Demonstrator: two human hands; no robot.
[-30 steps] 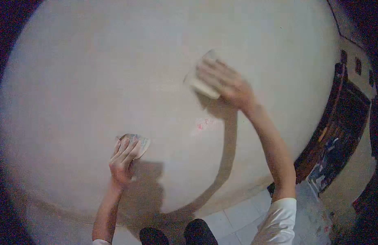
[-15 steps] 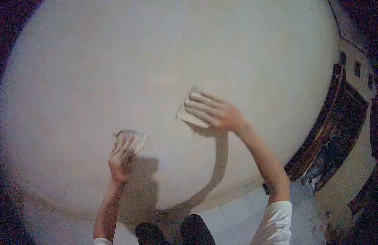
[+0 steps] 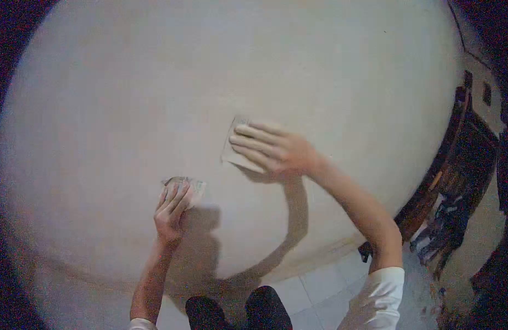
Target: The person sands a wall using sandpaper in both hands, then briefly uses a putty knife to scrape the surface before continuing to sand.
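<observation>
Against a broad pale wall [image 3: 127, 99], my right hand [image 3: 278, 149] lies with fingers stretched over a light sheet of sandpaper [image 3: 236, 156], pressing it to the surface. The sheet's far edge and lower corner stick out past the fingertips. Lower and to the left, my left hand [image 3: 170, 215] has its fingers bent over a second piece of sandpaper [image 3: 198, 191], whose printed, crumpled edge shows above and beside them. Part of each piece is hidden under the fingers. Both arms cast dark shadows on the wall.
Pale floor tiles [image 3: 325, 286] meet the wall's bottom edge, and my dark-clad knees [image 3: 267, 308] show there. At the right a dark wooden frame [image 3: 449, 137] borders an opening with a cluttered heap [image 3: 443, 223] in it.
My right hand has slid left along the wall with its sandpaper. The left hand sits slightly further right in view, while the whole view has also shifted a little.
</observation>
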